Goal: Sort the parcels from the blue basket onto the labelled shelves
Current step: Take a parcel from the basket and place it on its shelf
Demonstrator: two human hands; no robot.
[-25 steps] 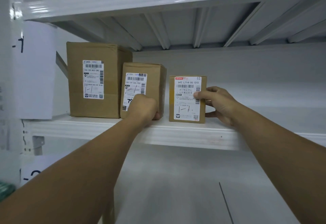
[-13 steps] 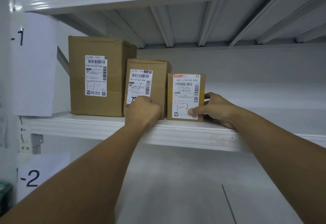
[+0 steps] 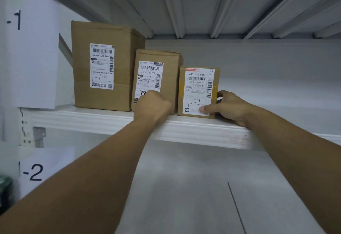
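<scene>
Now on the shelf (image 3: pixel 184 132): small parcel (image 3: pixel 198 91), nudged left, just beside the middle parcel (image 3: pixel 156 78). Your right fingers (image 3: pixel 204 108) grasp it, thumb lower on its label; your left fingers (image 3: pixel 155 102) clenched, empty. Release likely next.

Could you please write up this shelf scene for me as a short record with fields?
Location: white metal shelf, marked by a white paper sign reading -1
Parcels: three upright in a row, labels facing out: tall brown cardboard box at left, medium brown cardboard box in the middle, small brown cardboard box with yellow tape at right
Left: left hand curled in a fist against the medium box's lower front
Right: right hand holds the small box, thumb on its label, fingers round its right side
Below: white paper sign reading -2
</scene>
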